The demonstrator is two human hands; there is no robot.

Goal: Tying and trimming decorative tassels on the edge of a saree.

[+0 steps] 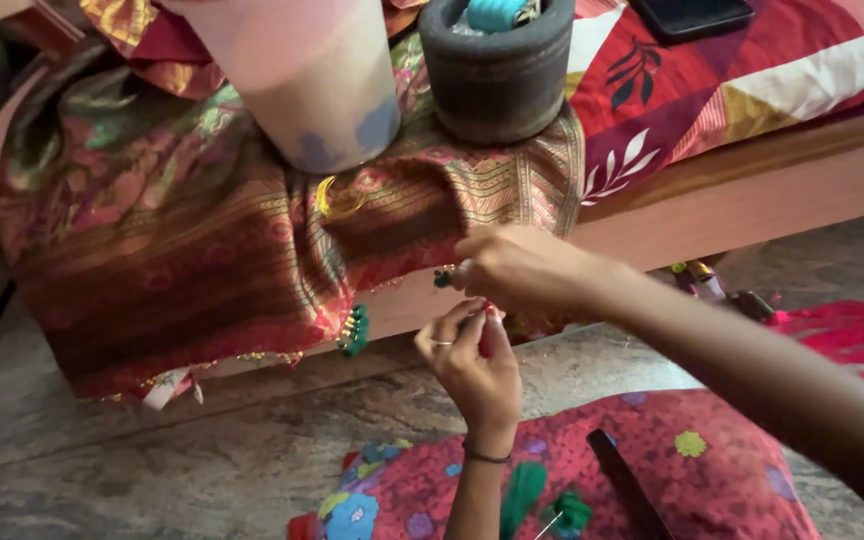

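1. My left hand [477, 365] sits at 6 o'clock of my right hand [517, 268]; left fingers are pinched on something small and red [489, 320], too small to name
2. Right hand's fingers are curled in over the same spot, with a small green bit [443, 277] at its 9 o'clock side; can't tell if they grip it or a thread
3. Work piece: brocade cloth [202, 250] draped over the bed edge [752, 190], its hem hanging at 9 o'clock of my hands
4. Progress, my read: one green tassel [354, 330] already hangs on the hem, gold bits run further along at 8 o'clock; most of the hem looks bare, so early to midway
5. Holding the cloth down at 12 o'clock: grey stone mortar [497, 75] and a pale cylinder [307, 80], both close to the edge
6. Room: stone floor [152, 470] open at 8 o'clock; floral cushion [652, 470] crowds 5 o'clock, red threads [852, 340] at 3 o'clock
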